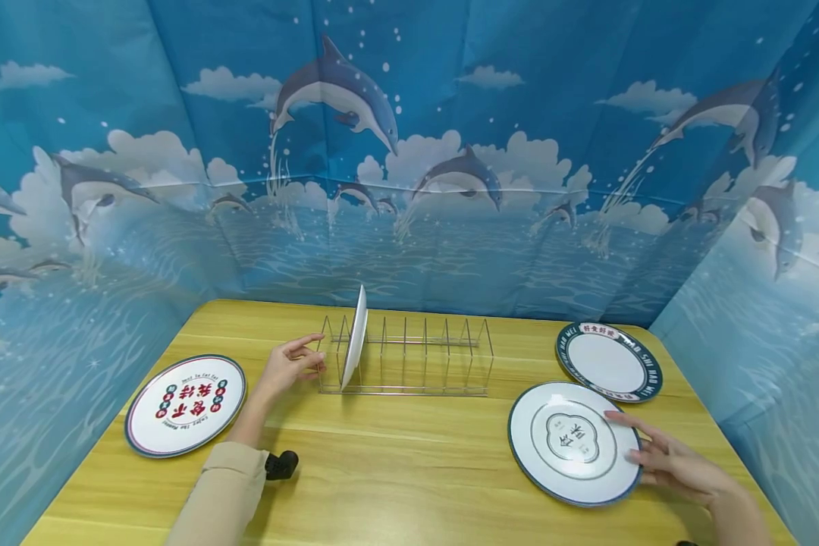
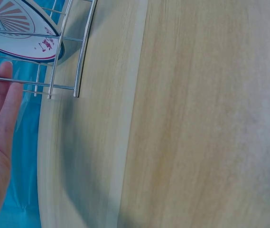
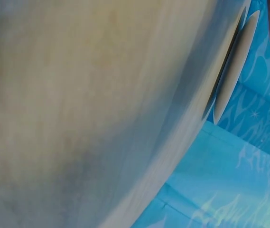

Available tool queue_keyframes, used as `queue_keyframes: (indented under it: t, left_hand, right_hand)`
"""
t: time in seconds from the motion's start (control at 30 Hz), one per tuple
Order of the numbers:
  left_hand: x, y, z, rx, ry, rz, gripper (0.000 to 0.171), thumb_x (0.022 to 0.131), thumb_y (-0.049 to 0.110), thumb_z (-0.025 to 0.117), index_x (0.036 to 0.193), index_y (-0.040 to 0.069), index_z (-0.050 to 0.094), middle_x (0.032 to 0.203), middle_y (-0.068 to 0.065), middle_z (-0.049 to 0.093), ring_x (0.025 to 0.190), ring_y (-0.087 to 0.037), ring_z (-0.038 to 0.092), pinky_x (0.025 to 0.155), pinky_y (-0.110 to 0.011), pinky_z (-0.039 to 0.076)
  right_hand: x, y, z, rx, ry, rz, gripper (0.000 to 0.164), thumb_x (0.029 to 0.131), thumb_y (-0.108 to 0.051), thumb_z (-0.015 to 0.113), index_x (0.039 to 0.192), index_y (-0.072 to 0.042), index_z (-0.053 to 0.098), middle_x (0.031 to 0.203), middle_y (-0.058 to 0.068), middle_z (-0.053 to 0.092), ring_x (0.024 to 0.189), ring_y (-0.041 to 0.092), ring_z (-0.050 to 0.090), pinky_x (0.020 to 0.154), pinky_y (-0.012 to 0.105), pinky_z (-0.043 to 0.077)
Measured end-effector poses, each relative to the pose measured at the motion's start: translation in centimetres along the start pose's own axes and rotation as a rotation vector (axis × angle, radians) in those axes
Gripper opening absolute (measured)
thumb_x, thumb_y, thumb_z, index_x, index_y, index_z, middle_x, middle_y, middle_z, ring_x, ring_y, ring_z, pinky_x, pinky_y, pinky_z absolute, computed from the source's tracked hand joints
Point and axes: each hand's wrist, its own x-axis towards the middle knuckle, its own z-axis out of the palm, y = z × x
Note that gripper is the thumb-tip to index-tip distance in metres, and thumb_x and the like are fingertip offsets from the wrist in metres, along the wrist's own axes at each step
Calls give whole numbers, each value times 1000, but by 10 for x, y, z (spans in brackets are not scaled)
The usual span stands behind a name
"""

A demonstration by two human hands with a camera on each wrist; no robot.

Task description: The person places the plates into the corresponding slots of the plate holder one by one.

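Near the back of the table stands a wire plate rack [image 1: 444,393]. One white plate [image 1: 356,341] stands on edge in its left part; its printed face shows in the left wrist view. My left hand [image 1: 292,368] is at the rack's left end, fingertips at the end wires. From the left wrist, its fingers [image 2: 6,109] look straight and a rack wire crosses in front of them. My right hand [image 1: 679,462] is at the right rim of a white plate [image 1: 532,432] with grey lettering. Its fingers are spread, the tips lying over the rim.
A green-rimmed plate [image 1: 604,362] lies behind the grey-lettered one, partly overlapped by it in the head view. At the left lies a plate with red characters [image 1: 153,402]. A dolphin-printed blue curtain [image 1: 409,250] closes the table's back and sides.
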Motion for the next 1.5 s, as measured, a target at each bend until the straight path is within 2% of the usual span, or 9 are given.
queue_keyframes:
  t: [0.1,0.23,0.47,0.6,0.7,0.77,1.07,1.33,1.5]
  left_hand:
    - [0,0,0,11,5,-4,53,83,15,68,130,2,49,81,-5,66,76,-18,66,80,-46,53]
    - [1,0,0,12,9,-14,52,82,15,68,130,3,50,84,-9,66,76,-17,66,81,-47,52]
    - [2,-1,0,17,9,-20,53,84,14,67,131,0,47,88,-17,65,75,-16,66,80,-47,52]
    - [2,0,0,21,14,-19,53,84,13,67,131,0,47,95,-25,63,76,-17,66,80,-46,53]
    - [2,0,0,31,9,-15,52,84,14,66,131,1,47,98,-28,61,77,-17,66,80,-45,53]
    - [3,0,0,36,6,-13,52,84,13,66,131,2,47,97,-27,61,77,-17,66,80,-45,53]
    - [3,-1,-1,54,-7,2,53,85,10,64,132,-2,44,78,-2,64,74,-15,65,77,-44,54]
    - [4,-1,-1,57,-4,9,51,86,7,63,132,-3,44,76,0,63,75,-17,65,76,-43,55]
    - [5,-3,-1,70,-5,17,49,86,9,64,131,-1,47,76,0,64,75,-17,65,74,-43,55]
  right_hand:
    - [0,0,3,18,-28,-101,65,96,11,12,147,-29,18,136,-15,37,119,29,47,96,44,43]
    - [-1,-1,7,-27,6,-230,65,95,14,14,147,-24,18,137,-10,39,113,26,52,92,40,47]
    - [5,-22,18,-199,183,-399,62,94,16,21,145,-19,25,122,4,54,99,20,60,80,33,54]
    - [16,-42,31,-298,308,-510,59,93,16,25,144,-14,26,125,1,49,98,17,59,77,30,55]
    - [30,-57,44,-311,371,-590,57,93,16,28,143,-11,27,128,1,44,95,16,60,73,29,56]
    - [43,-66,53,-298,401,-623,55,93,16,30,142,-10,28,125,4,46,93,16,61,71,28,56]
    - [114,-87,90,-298,478,-625,50,93,10,40,136,-14,33,113,8,49,88,14,61,68,25,57]
    - [180,-87,116,-287,459,-543,50,93,3,46,135,-18,32,124,12,38,92,14,59,72,28,57]
    - [217,-82,134,-356,512,-463,52,91,-2,53,135,-19,33,118,15,40,87,15,60,71,30,57]
